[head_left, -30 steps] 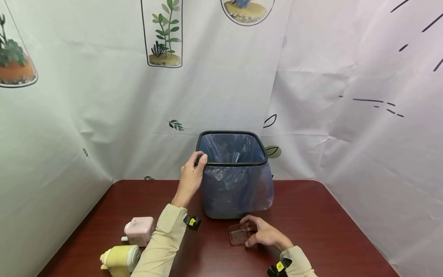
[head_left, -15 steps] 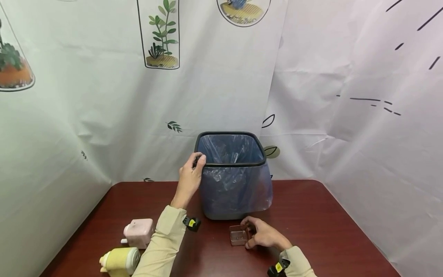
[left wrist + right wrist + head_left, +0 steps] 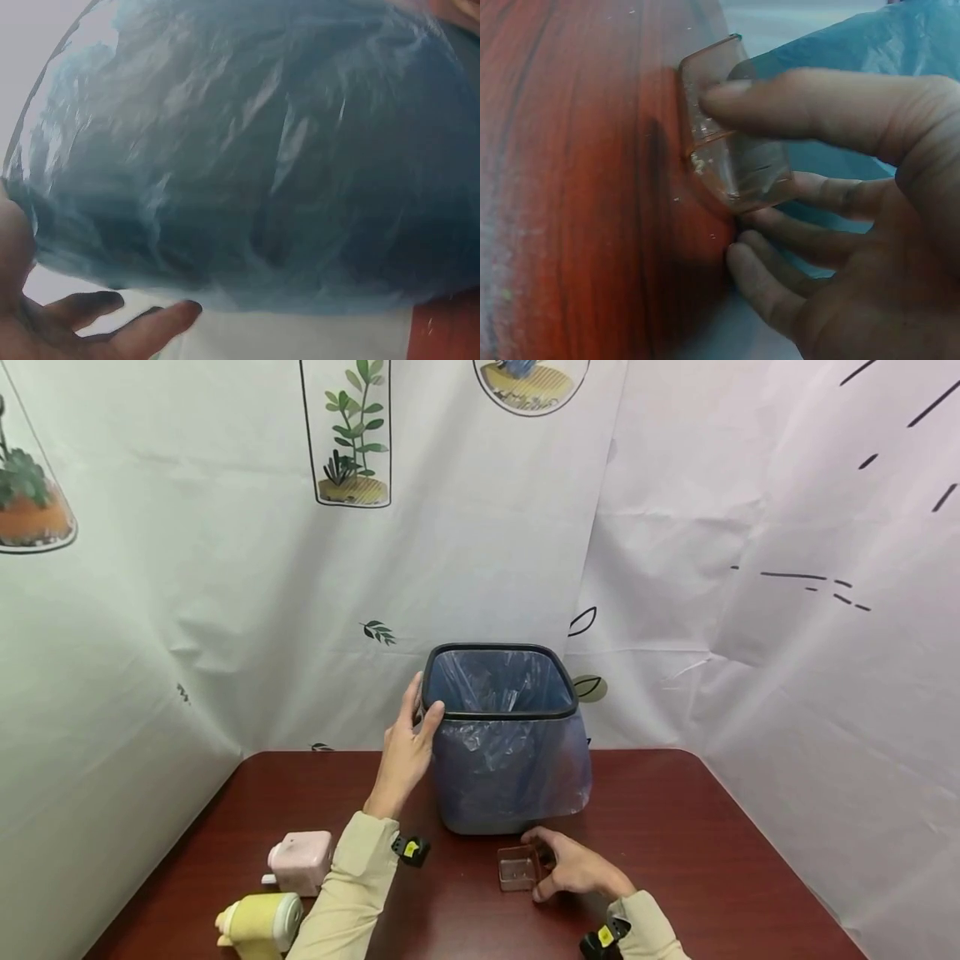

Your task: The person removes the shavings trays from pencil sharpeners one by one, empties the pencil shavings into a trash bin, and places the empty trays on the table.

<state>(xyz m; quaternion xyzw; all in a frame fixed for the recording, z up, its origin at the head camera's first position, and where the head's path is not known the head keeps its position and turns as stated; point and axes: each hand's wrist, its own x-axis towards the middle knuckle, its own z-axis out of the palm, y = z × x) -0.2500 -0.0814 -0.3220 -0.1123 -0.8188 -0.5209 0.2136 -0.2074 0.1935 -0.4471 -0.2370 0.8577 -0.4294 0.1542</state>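
A trash can [image 3: 498,718] with a black rim and a bluish plastic liner [image 3: 517,768] stands at the back of the table. My left hand [image 3: 405,747] is at its near left corner, thumb by the rim and fingers fairly straight along the outer side. The left wrist view shows those fingers [image 3: 161,326] spread beside the liner. Right of centre, in front of the can, a small see-through brownish plastic box [image 3: 517,870] sits on the table. My right hand [image 3: 573,867] holds its right end between thumb and fingers; small crumbs show in the box [image 3: 727,157] in the right wrist view.
At the left, by my left sleeve, lie a pink bottle-like container [image 3: 302,862] and a yellow one [image 3: 261,922]. A white printed cloth [image 3: 487,568] hangs behind and along both sides of the red-brown table [image 3: 675,860].
My left hand's fingers have loosened and straightened from their grip on the can's rim. The clear box has tipped from a slant to lying flatter, my right hand staying at it.
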